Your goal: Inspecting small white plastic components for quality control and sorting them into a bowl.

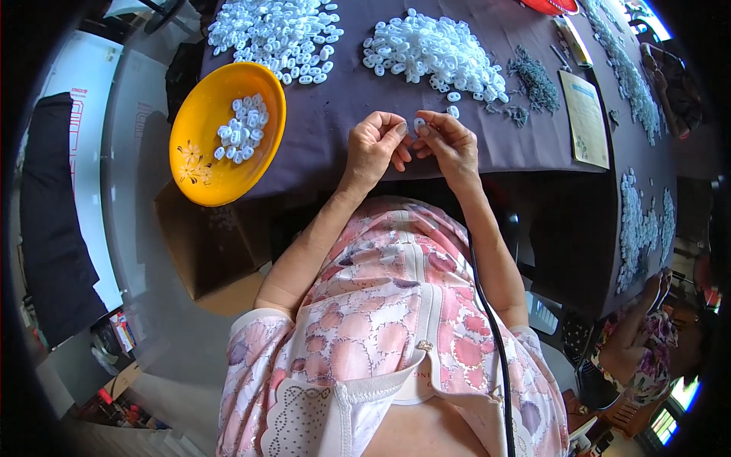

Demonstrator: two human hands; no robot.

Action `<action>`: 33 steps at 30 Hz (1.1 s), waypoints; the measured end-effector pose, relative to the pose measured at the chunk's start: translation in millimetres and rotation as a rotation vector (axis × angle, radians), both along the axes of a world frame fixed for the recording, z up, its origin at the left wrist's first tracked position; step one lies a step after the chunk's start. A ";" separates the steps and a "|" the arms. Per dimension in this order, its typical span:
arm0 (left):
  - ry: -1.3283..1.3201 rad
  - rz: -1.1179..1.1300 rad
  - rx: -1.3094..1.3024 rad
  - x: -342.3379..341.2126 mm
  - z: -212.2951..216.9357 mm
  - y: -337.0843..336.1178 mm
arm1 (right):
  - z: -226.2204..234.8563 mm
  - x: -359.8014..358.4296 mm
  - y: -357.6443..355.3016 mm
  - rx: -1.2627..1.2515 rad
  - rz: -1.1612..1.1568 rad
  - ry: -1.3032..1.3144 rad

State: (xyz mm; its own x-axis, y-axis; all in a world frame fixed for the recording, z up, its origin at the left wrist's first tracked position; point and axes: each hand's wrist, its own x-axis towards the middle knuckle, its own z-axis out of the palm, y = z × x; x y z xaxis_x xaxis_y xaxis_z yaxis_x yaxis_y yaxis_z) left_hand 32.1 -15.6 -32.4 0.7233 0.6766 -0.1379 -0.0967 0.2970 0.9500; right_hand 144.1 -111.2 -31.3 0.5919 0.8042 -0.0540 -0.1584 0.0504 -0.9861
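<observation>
In front of my chest, near the table's edge, my two hands meet fingertip to fingertip. My right hand (453, 145) pinches a small white oval plastic piece (419, 124) between thumb and forefinger. Close beside it, my left hand (376, 146) has thumb and forefinger pressed together; what they hold, if anything, is too small to make out. Beyond the hands lies a heap of white oval pieces (430, 57), with a few strays at its near side. To its right is a small pile of dark grey parts (537, 80).
A yellow bowl (192, 126) with white pieces sits at the table's left edge, above a cardboard box (202, 255). Another white heap (266, 34) lies behind it. A printed sheet (584, 119) is at the right. Another person (647, 346) sits at the far right.
</observation>
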 end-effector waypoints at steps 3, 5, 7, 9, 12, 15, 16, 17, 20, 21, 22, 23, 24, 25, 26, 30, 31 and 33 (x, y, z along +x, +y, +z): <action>-0.005 -0.015 0.004 -0.1 -1.4 1.1 | 0.5 -0.4 0.3 -0.013 0.001 -0.028; 0.002 -0.012 0.007 -0.4 -0.6 1.0 | 1.6 -1.9 0.4 -0.014 -0.005 -0.036; 0.009 -0.011 0.012 -0.4 1.6 1.2 | 1.1 -2.1 0.1 -0.029 0.000 -0.063; 0.041 -0.039 0.020 -1.0 3.2 1.3 | 1.2 -2.7 0.2 -0.045 0.005 -0.090; 0.026 -0.037 0.034 -0.1 1.4 1.3 | 1.9 -4.1 0.7 -0.038 0.001 -0.100; 0.022 -0.040 0.040 1.0 0.1 1.2 | 1.2 -5.0 1.1 -0.074 0.017 -0.136; 0.022 -0.041 0.039 1.2 0.5 1.2 | 2.2 -5.9 1.9 -0.079 0.004 -0.146; 0.017 -0.035 0.025 1.5 1.5 1.3 | 2.5 -6.9 2.8 -0.085 -0.010 -0.155; 0.020 -0.033 0.010 1.6 1.2 1.8 | 0.2 -7.5 5.6 -0.114 -0.021 -0.206; 0.027 -0.032 0.009 1.4 0.4 3.0 | 0.1 -8.3 6.1 -0.112 -0.021 -0.206; 0.027 -0.032 0.010 1.8 0.1 2.4 | 0.2 -9.4 5.9 -0.101 -0.027 -0.183; 0.015 -0.007 -0.010 2.4 0.0 0.2 | 0.2 -9.8 6.2 -0.090 -0.033 -0.161; 0.004 0.020 -0.031 2.4 -0.2 -1.9 | -0.8 -10.5 6.3 -0.090 -0.032 -0.160; 0.004 0.020 -0.031 2.8 -0.5 -2.8 | -1.8 -11.1 6.4 -0.072 -0.041 -0.172; 0.004 0.039 -0.026 3.1 -0.6 -3.6 | -2.3 -11.5 6.5 -0.055 -0.050 -0.185; 0.048 0.046 -0.052 3.8 8.4 -5.1 | -2.6 -7.3 8.1 -0.037 -0.048 -0.124; 0.047 0.045 -0.050 3.7 8.2 -6.0 | -6.5 -6.3 9.1 -0.013 -0.047 -0.134; 0.010 0.032 -0.111 3.2 5.7 -8.6 | -5.6 -6.2 9.7 0.011 -0.045 -0.146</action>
